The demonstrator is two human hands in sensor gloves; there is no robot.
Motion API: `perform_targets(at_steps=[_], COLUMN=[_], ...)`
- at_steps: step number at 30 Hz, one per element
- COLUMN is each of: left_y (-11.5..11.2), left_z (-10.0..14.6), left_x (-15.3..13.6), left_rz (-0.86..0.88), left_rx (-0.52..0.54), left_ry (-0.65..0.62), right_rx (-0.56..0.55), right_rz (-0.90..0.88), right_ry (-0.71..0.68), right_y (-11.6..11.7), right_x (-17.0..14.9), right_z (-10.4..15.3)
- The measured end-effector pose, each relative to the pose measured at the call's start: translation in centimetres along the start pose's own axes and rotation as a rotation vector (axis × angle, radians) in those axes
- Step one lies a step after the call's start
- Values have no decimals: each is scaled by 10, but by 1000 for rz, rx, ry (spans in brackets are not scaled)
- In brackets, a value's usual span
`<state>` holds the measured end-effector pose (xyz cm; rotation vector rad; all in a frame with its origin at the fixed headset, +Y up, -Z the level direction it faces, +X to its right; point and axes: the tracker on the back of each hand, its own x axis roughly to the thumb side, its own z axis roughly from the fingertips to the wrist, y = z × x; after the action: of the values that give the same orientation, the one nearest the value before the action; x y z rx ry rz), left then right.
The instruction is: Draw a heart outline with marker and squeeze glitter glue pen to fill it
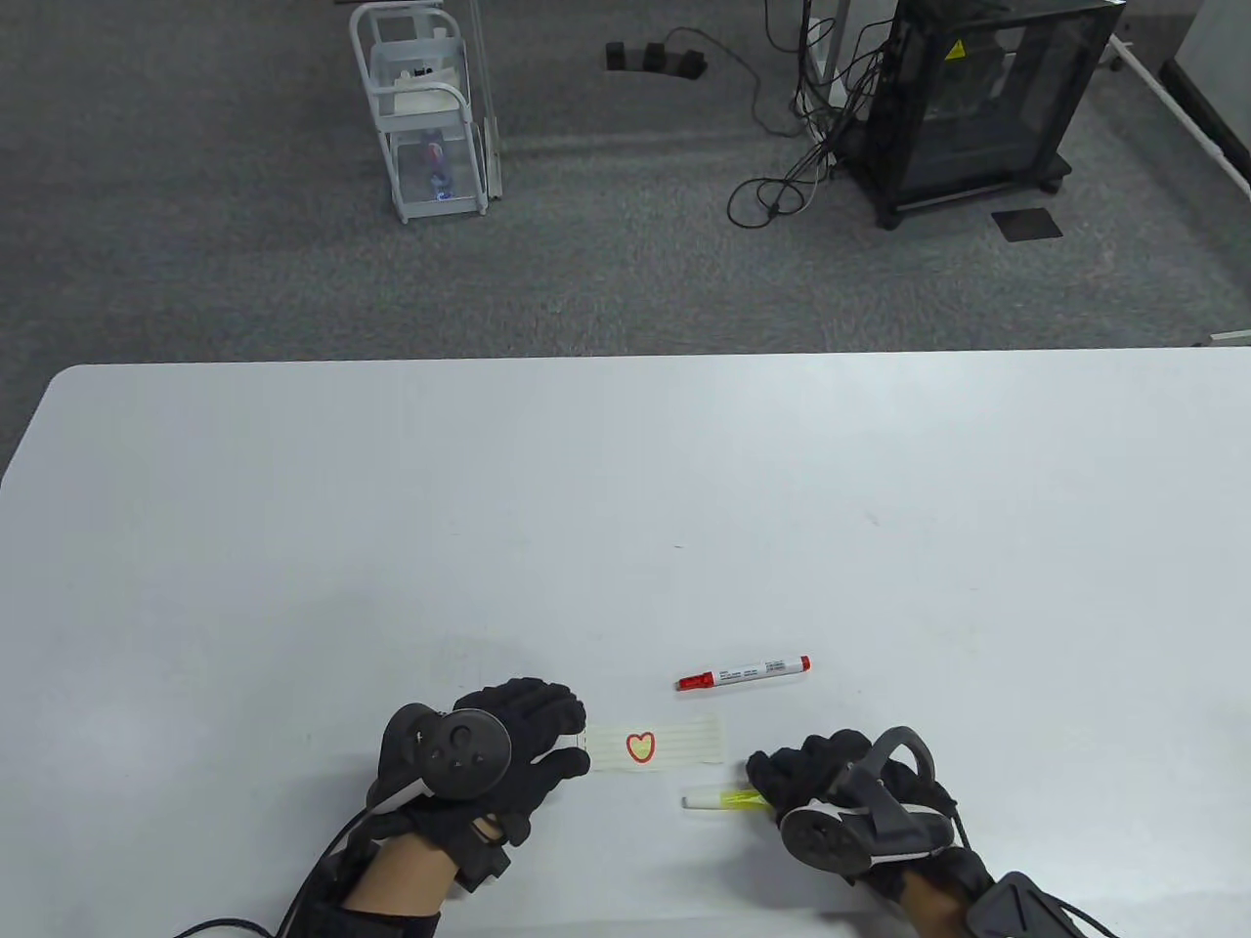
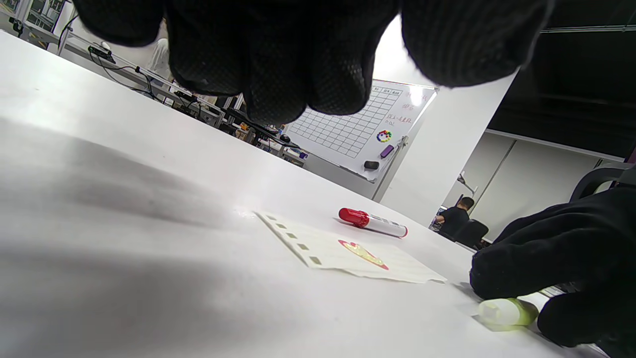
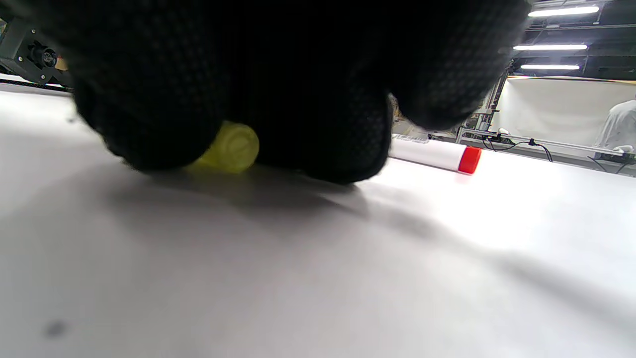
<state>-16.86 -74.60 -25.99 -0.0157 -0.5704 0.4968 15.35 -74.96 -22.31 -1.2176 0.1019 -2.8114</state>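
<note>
The glitter glue pen (image 1: 721, 801) is seen lying flat on the white desk (image 1: 625, 489), long axis left-right in the table view, white capped end to the left, yellow body running under the right hand (image 1: 831, 791). The right grip is curled over the pen's right end, fingers (image 3: 164, 114) on either side of the yellow tube, which is pressed against the desk. The pen lies just below the right edge of the paper strip (image 1: 657, 745), apart from it.

The strip is laid lengthwise left-right; a red heart outline (image 1: 640, 746) with yellowish fill is seen at its middle. The left hand (image 1: 518, 743) is placed at the strip's left end, fingers fairly straight; from above contact looks likely, but in the left wrist view the fingertips (image 2: 278, 94) are shown raised off the desk, with the strip's punched edge lying free. The left grip holds nothing.

The red marker (image 1: 744, 673) is laid above the strip, near it and not touching, slightly tilted, red cap to the left. In the right wrist view only its red rear end (image 3: 469, 160) is shown; the paper is hidden by the glove.

On the floor beyond the desk, a white wire rack (image 1: 425, 112), a black cabinet on casters (image 1: 977, 98) and loose cables (image 1: 792, 147) are seen. A whiteboard (image 2: 357, 124) is caught only in the left wrist view.
</note>
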Motion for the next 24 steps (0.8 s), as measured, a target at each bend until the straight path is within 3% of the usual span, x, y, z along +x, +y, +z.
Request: perform_targets(at_steps=[13, 24], left_y=[1, 0], left_z=[-1, -2], left_x=[0, 2], left_rz=[1, -27], left_rx=[-13, -16], left_ry=[11, 14], right_rx=[-16, -173], right_rz=[-50, -166], right_ry=[17, 71], right_y=[0, -19], right_x=[-4, -16], right_z=[2, 10])
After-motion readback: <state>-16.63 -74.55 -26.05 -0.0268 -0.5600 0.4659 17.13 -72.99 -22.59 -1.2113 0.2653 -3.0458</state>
